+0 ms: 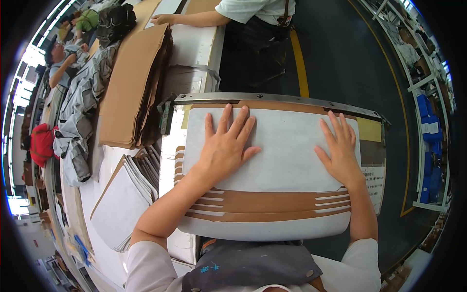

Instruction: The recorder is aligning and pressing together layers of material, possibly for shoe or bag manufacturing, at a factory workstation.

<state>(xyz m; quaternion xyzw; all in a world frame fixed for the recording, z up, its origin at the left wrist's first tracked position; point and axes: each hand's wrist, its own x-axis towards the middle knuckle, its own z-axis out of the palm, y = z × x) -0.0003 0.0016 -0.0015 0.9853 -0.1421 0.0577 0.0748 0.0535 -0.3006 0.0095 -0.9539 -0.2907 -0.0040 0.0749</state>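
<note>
My left hand point(227, 143) lies flat on a white sheet point(282, 155) with rounded corners, its fingers spread toward the far edge. On the right part of the same sheet rests my right hand point(338, 153), fingers also stretched out. Beneath the sheet, brown cardboard pieces point(272, 203) and more white layers show in steps along the near side. A brown edge also peeks out along the far side, beside a metal bar point(277, 100) that runs across the worktable. Neither hand grips anything.
To the left stand a tall pile of brown cardboard sheets point(131, 87) and a fanned stack of white-faced panels point(124, 199). Grey fabric pieces point(80, 117) and a red bundle point(43, 143) lie farther left. Another person point(253, 19) works ahead. Shelving with blue bins point(430, 141) is at right.
</note>
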